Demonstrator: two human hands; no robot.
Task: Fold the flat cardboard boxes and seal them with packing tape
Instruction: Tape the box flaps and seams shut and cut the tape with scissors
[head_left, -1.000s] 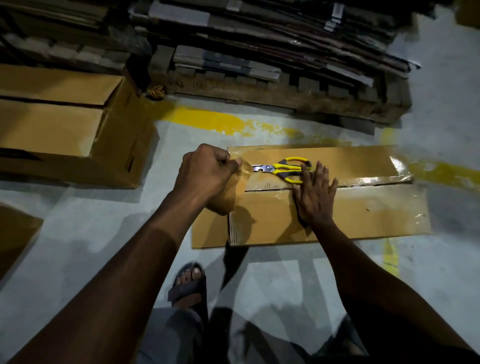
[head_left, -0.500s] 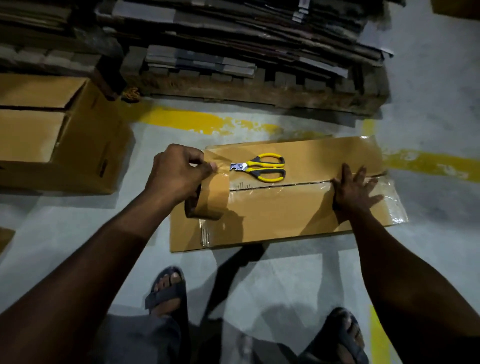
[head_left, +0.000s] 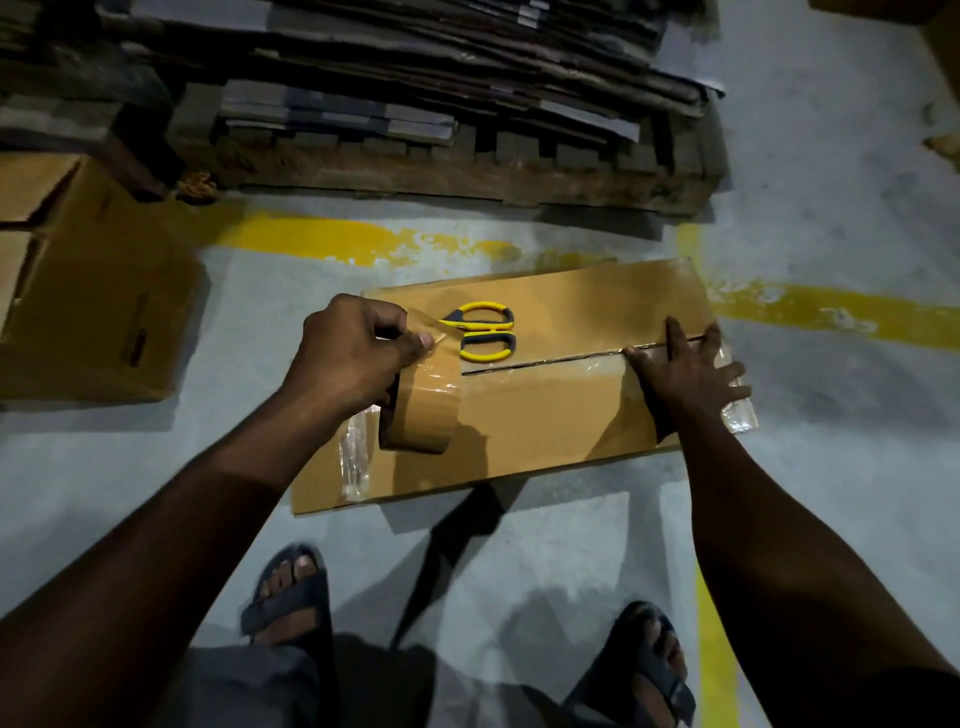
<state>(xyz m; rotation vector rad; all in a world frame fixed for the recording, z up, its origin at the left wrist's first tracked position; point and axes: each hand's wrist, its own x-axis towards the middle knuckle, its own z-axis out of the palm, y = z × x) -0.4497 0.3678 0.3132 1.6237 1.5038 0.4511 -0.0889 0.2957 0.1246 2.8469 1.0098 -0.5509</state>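
A brown cardboard box (head_left: 545, 415) lies on the grey floor with its two top flaps meeting along a seam. My left hand (head_left: 353, 358) grips a roll of brown packing tape (head_left: 423, 410) at the box's left end, pinching the tape between thumb and finger. A stretch of clear tape runs along the seam toward the right. My right hand (head_left: 685, 374) presses flat, fingers spread, on the taped right end of the seam. Yellow-handled scissors (head_left: 483, 332) lie on the far flap, their blades hidden behind my left hand.
An open-topped cardboard box (head_left: 88, 291) stands at the left. A wooden pallet (head_left: 467, 171) stacked with flat cardboard sheets runs along the back. Yellow floor lines (head_left: 337, 239) cross behind the box. My sandalled feet (head_left: 291, 597) stand just in front of it.
My right hand has slid rightward along the seam to the box's right end. My left hand still holds the tape roll at the left end. The view has shifted.
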